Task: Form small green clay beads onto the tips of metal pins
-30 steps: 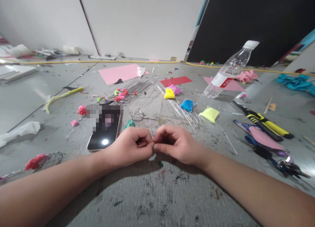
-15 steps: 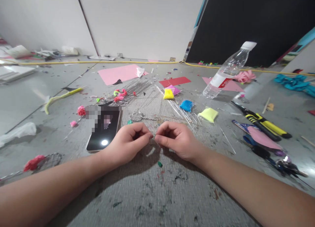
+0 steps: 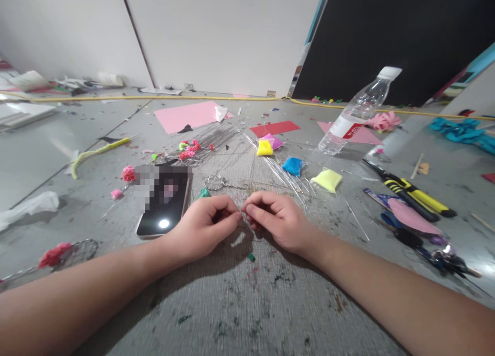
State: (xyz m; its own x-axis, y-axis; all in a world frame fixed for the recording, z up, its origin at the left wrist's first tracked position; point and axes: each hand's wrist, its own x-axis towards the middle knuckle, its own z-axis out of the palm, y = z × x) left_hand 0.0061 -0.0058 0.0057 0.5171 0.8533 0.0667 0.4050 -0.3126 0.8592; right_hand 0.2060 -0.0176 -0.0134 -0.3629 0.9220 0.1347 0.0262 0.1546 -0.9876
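My left hand [image 3: 211, 224] is closed in a pinch, its thumb and forefinger tips pressed together. My right hand [image 3: 276, 218] pinches as well, its fingertips almost meeting those of the left. Whatever lies between the fingers is too small to make out. Just behind the left hand are a green lump [image 3: 204, 192] and a loop of twisted wire [image 3: 217, 182]. A phone [image 3: 164, 206] with a lit spot on its screen lies beside the left wrist. Below the hands, a small green scrap [image 3: 251, 257] sits on the grey table [image 3: 232, 315].
Soft colored packets, yellow [image 3: 265, 148], blue [image 3: 293, 166] and pale yellow [image 3: 328, 180], lie beyond the hands near straight wires [image 3: 284, 175]. A water bottle [image 3: 353, 114] stands at the right, with yellow-black pliers [image 3: 415, 193] nearer. Pink paper [image 3: 181, 116] lies farther back.
The right hand's fingers have shifted slightly, with the thumb now higher against the forefinger. The left hand has dropped a little, and more of the green lump shows behind it.
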